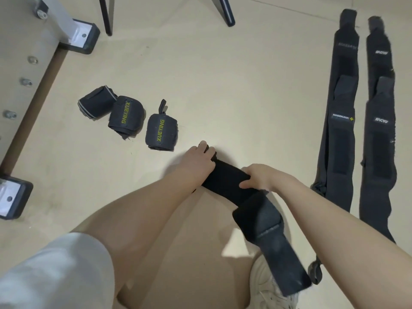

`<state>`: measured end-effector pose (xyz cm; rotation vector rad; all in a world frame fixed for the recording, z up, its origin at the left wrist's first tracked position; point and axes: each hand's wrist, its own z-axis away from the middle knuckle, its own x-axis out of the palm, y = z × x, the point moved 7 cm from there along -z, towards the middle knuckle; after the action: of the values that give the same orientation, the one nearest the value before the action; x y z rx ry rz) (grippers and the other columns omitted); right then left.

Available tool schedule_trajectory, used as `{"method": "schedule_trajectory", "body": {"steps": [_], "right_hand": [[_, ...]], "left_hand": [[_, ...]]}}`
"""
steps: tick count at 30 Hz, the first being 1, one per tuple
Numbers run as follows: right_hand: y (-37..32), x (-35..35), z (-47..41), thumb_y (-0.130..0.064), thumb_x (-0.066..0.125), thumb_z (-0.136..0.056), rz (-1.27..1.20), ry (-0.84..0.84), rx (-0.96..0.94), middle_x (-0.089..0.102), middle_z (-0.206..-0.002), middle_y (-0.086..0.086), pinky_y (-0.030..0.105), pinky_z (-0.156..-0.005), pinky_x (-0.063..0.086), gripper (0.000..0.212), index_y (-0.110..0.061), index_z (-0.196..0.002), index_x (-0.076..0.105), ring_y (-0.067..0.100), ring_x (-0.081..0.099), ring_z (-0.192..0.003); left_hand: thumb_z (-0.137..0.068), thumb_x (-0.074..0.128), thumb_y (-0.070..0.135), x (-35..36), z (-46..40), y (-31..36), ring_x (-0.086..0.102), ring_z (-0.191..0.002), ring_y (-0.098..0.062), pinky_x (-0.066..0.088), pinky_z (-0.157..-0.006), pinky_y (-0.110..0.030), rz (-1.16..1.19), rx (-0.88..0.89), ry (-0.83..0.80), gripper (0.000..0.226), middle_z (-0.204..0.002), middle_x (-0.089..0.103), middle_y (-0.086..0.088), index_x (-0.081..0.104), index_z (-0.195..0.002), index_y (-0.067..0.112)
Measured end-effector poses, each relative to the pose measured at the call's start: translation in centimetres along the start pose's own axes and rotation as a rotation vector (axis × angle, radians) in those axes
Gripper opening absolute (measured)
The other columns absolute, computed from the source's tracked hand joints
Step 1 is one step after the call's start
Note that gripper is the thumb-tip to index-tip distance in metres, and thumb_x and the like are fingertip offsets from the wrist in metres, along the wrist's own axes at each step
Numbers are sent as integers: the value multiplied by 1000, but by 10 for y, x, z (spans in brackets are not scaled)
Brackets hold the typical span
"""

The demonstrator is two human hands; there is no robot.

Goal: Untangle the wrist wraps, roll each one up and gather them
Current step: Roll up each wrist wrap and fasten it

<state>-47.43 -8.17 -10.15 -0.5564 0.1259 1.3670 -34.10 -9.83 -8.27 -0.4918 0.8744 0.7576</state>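
The black wrist wrap (225, 181) lies across the person's knee, its long axis running from upper left down to lower right, the loose tail (281, 253) trailing toward the shoe (267, 291); the left hand (198, 161) curls round the far end, seemingly starting the roll, while the right hand (258, 177) pinches the middle, likely to keep the band taut; three rolled wraps (131, 121) sit gathered on the floor (223, 85) to the left; two flat wraps (361, 130) lie side by side, lengthwise, on the right, awaiting rolling.
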Motion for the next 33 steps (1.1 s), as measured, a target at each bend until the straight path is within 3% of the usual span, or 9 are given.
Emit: {"method": "schedule_trajectory", "body": {"steps": [5, 9, 13, 18, 20, 24, 28, 30, 33], "right_hand": [[16, 6, -7, -21, 56, -89, 157, 103, 166, 57, -102, 4, 28, -64, 39, 7, -18, -96, 54, 23, 53, -89], [33, 7, -6, -14, 59, -81, 160, 113, 224, 60, -105, 0, 28, -68, 39, 19, -24, -97, 59, 24, 58, -96], [43, -7, 4, -6, 48, -81, 290, 284, 292, 56, -115, 3, 31, -81, 34, 34, -22, -110, 54, 26, 51, -104], [-26, -5, 10, -11, 48, -86, 350, 573, -394, 49, -132, 3, 36, -96, 40, 43, -21, -128, 54, 27, 47, -118], [-50, 19, 7, -12, 40, -90, 549, 507, -557, 44, -140, 3, 35, -94, 41, 45, -19, -134, 49, 25, 46, -122], [-35, 35, -4, -11, 32, -95, 718, 342, -385, 7, -159, 3, 30, -95, 39, 62, -25, -151, 9, 21, 28, -137], [-39, 26, 2, -20, 34, -95, 867, 394, -356, 27, -148, 6, 33, -103, 30, 56, -31, -148, 19, 22, 33, -130], [-52, 25, 2, -20, 36, -95, 786, 474, -356, 39, -137, 5, 33, -99, 30, 42, -25, -136, 45, 23, 37, -124], [-55, 26, -8, -13, 38, -97, 66, 441, -280, 51, -121, 8, 33, -92, 39, 28, -10, -118, 58, 25, 49, -111]], "left_hand": [[-88, 51, 6, -5, 5, 4, 19, -136, -33, 32, -96, -34, 9, 72, 0, 42, -148, 23, -13, 44, -130, 7], [-83, 52, 2, -4, 5, -2, 26, -131, -33, 33, -88, -32, 22, 37, 13, 59, -144, 30, -11, 30, -138, 9], [-75, 62, 7, -18, 6, -1, 47, -111, -27, 37, -79, -28, -85, -15, 174, 53, -119, 53, -6, 46, -125, 11], [-85, 46, -2, -11, -3, 7, 30, -127, -35, 29, -97, -34, -40, 33, 35, 49, -137, 36, -14, 33, -131, 3], [-89, 43, 2, -9, 0, 9, 24, -132, -37, 26, -103, -36, -23, 63, 41, 43, -144, 29, -15, 34, -131, 4], [-87, 54, 8, 5, 2, 3, 12, -140, -39, 20, -113, -40, 18, 67, 49, 50, -154, 17, -7, 34, -134, 9], [-84, 60, 9, 14, 4, -3, 2, -139, -48, 8, -113, -58, 76, -1, -26, 61, -158, 5, 0, 33, -139, 17], [-86, 58, 9, 18, 4, -1, 5, -139, -48, 26, -108, -54, 160, 5, -75, 54, -158, 2, 3, 38, -135, 19], [-88, 54, 6, 19, 4, 1, 7, -140, -47, 41, -98, -46, 256, 20, -75, 47, -158, 5, 5, 42, -132, 18]]}}
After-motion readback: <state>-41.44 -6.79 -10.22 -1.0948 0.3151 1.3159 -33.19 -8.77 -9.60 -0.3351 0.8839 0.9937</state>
